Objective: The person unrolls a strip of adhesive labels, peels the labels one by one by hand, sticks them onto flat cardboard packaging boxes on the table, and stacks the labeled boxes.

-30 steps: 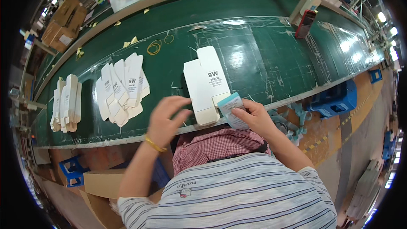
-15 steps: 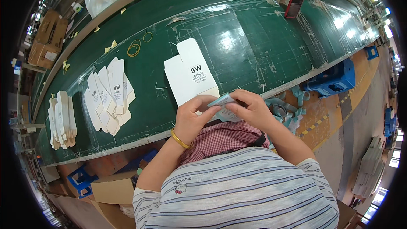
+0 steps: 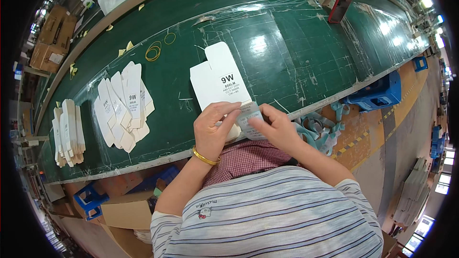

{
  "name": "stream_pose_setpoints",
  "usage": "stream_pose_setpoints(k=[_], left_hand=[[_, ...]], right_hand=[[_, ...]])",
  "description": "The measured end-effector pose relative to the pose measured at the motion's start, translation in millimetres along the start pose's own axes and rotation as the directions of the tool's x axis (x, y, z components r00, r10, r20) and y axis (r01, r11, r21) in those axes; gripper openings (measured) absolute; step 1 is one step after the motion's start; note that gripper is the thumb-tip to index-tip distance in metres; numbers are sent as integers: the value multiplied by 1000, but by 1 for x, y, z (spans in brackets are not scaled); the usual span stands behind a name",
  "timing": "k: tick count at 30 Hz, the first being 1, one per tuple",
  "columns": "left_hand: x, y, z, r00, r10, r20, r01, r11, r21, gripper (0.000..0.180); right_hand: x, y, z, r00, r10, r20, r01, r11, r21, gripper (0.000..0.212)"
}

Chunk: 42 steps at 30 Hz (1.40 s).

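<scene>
A pale blue-grey strip of printed labels (image 3: 249,120) is stretched between my hands at the table's front edge. My right hand (image 3: 278,126) grips its right side, with the thumb lying across the printed face. At the strip's upper left edge, my left hand (image 3: 214,123) is closed in a pinch; whether a single label has come loose there is too small to tell. Just beyond my fingers lies a stack of flat white folded cartons (image 3: 217,79) with black print, its near end partly hidden by my left hand.
Fanned flat cartons (image 3: 125,107) and a tighter bundle of them (image 3: 69,131) lie at left on the green table (image 3: 291,57). Behind them are yellow rubber bands (image 3: 153,51). A red-edged phone (image 3: 341,6) leans at the far right. Loose pale blue backing strip (image 3: 318,129) hangs below the edge.
The label strip, bent between my fingers before, now hangs flatter with its print showing. My left hand has shifted slightly left, and my right hand has moved slightly down and left.
</scene>
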<state>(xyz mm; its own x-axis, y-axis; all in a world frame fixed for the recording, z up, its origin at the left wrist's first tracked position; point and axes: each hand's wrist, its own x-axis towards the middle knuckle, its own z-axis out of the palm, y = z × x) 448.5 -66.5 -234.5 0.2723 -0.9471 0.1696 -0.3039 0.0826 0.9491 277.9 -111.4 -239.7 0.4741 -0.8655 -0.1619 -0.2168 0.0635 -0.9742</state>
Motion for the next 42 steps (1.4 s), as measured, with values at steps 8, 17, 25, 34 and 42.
stream_pose_setpoints(k=[8,17,25,34,42], left_hand=[[8,-11,-14,999,-52,-7,52,996,69,34],[10,-39,-31,939,312,145,-344,860,376,30],[16,-41,-28,914,333,233,-402,828,391,38],[17,-41,-27,917,304,258,-390,821,417,45],[20,-37,-25,926,266,269,-364,822,437,45]], right_hand=[[7,10,5,987,132,94,-122,987,-110,24],[30,3,7,882,446,151,-471,842,262,25],[36,0,9,832,538,135,-554,799,234,26],[40,-7,11,809,576,122,-588,785,196,26],[40,-6,12,804,582,123,-594,772,228,25]])
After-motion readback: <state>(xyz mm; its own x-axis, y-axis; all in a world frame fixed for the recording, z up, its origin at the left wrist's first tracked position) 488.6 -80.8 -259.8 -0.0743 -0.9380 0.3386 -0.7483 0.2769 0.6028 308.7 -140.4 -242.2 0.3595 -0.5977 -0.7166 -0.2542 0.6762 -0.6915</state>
